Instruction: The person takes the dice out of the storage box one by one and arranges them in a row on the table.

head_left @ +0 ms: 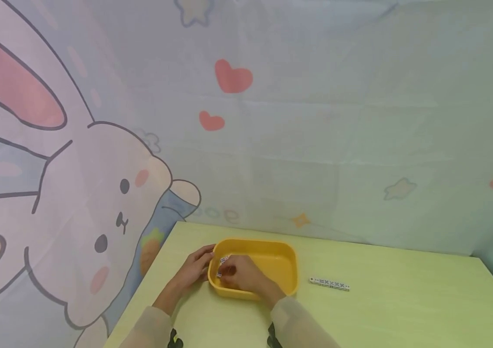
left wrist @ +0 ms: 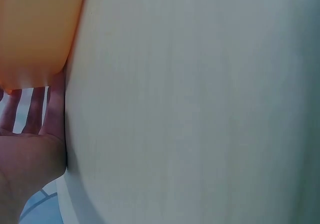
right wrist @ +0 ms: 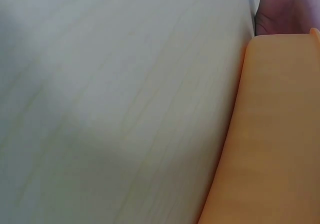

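A yellow plastic tray (head_left: 274,245) with raised walls stands on the table. My left hand (head_left: 197,267) rests against its left end from outside, and in the left wrist view the fingers (left wrist: 36,108) of that hand stretch straight up along the wall. Inside the tray's left part, my right hand (head_left: 246,274) reaches down with bent fingers among small white dice (head_left: 219,274) with dark pips. Its fingertips are partly hidden, and I cannot tell whether they pinch a die. The right wrist view shows the tray's outer wall (right wrist: 275,134) and the left hand beyond it.
To the right of the tray, a straight row of several white dice (head_left: 330,283) lies on the pale yellow-green table (head_left: 403,299). A cloth backdrop (head_left: 316,121) with a rabbit, hearts and stars hangs behind the table's back edge.
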